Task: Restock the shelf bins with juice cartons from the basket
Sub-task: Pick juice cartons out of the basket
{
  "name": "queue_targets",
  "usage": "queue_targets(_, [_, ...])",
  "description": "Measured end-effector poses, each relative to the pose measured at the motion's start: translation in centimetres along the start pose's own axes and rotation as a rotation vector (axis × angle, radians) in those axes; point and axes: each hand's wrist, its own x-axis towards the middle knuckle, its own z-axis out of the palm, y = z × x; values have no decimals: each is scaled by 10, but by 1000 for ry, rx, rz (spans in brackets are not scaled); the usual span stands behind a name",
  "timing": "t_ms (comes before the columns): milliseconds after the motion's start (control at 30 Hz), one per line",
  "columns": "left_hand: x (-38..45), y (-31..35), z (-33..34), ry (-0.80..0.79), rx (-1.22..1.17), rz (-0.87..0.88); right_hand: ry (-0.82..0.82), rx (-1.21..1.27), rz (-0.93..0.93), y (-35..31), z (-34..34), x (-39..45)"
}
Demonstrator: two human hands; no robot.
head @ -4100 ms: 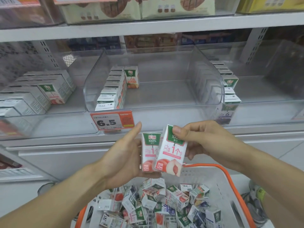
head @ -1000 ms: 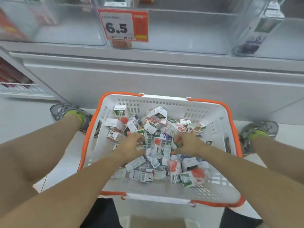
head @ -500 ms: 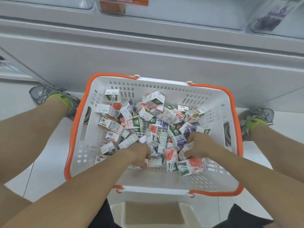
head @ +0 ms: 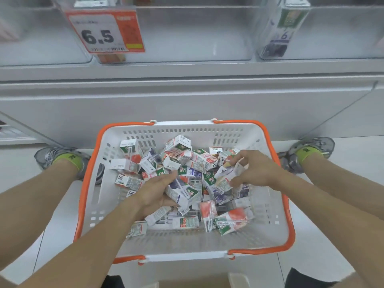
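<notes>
One basket, two hands, two shoes, one price tag.

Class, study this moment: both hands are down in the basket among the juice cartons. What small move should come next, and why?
Probably lift both hands toward the shelf bin: the left hand already grips a purple carton, and the right hand holds another carton above the basket.

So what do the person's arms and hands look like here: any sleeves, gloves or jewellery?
Both forearms are bare, with no sleeves in view. The left hand and right hand wear no gloves; no rings, watch or wristbands show.
</notes>
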Motion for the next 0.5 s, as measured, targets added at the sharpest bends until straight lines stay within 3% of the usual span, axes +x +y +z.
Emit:
queue_targets(133, [-18,31,17,-66,-75,86,54,-288,-230,-49,-56,-21])
queue_targets(233, [-45,80,23,-130,71,189,28,-339,-388,-89,-98,-43])
queue_targets(367, [-86,151,32,-101,450,376,-36,-116,-531,-122,-131,-63])
queue_targets(500, [-119,197,40,47,555,540,-100,192,-563,-124,-130,-56])
